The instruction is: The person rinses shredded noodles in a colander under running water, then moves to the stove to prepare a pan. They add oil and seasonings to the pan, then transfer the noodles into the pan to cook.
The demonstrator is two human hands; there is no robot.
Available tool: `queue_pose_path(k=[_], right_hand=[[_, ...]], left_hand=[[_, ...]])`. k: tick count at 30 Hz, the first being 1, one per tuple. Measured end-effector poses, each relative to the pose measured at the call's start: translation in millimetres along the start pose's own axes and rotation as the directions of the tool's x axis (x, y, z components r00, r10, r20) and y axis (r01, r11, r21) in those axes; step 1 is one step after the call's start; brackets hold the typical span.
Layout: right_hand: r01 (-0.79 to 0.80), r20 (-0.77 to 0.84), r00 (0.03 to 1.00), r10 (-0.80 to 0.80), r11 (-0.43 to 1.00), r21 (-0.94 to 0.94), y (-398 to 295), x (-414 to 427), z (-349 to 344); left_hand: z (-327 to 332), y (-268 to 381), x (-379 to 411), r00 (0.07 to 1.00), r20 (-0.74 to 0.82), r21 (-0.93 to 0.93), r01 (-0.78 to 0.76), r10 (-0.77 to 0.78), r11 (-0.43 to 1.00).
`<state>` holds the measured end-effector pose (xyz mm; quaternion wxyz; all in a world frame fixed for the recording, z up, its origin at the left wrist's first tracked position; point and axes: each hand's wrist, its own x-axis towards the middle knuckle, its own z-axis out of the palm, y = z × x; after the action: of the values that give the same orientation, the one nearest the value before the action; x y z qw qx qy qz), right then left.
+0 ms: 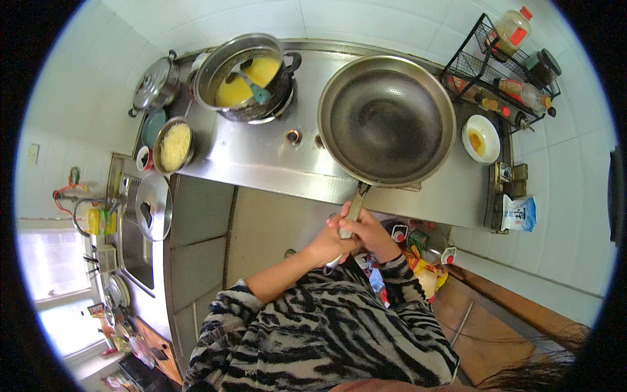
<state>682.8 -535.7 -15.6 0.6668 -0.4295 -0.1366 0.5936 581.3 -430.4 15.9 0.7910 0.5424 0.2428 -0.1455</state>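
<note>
Both of my hands are wrapped around the handle of a large wok [389,125], which is over the right side of the steel stove top. My left hand [328,245] and my right hand [370,232] overlap on the grip, so some fingers are hidden. The wok's dark textured inside looks empty. To its left, a deep metal pot [208,95] of yellow liquid sits on a burner, a green-handled utensil [257,90] resting in it. A metal bowl of pale yellow shreds [175,147] stands at the counter's left end.
A white bowl [492,142] with brown liquid residue stands right of the wok, below a black wire rack [468,68] of bottles. A lidded pot [156,85] is at the back left. A glass lid [159,215] lies by the sink [137,264]. Bags and bottles sit under the counter.
</note>
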Motion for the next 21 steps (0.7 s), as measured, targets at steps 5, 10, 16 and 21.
queue_pose_path(k=[5, 10, 16, 21], right_hand=[[-0.051, 0.180, 0.982, 0.048, 0.999, 0.013, 40, -17, 80], [-0.019, 0.384, 0.922, 0.042, 0.998, -0.064, 102, -25, 161], [-0.037, 0.506, 0.848, 0.159, 0.970, -0.242, 149, -29, 250], [0.071, 0.642, 0.739, 0.204, 0.924, -0.376, 177, -15, 316]], left_hand=[[-42, -35, -92, 0.999, -0.022, 0.147, -0.031, 0.034, 0.989], [-72, -66, -203, 0.995, -0.043, 0.127, -0.087, 0.093, 0.988], [-87, -126, -304, 0.930, -0.232, 0.009, -0.291, 0.285, 0.957], [-103, -168, -354, 0.826, -0.387, -0.084, -0.474, 0.409, 0.877]])
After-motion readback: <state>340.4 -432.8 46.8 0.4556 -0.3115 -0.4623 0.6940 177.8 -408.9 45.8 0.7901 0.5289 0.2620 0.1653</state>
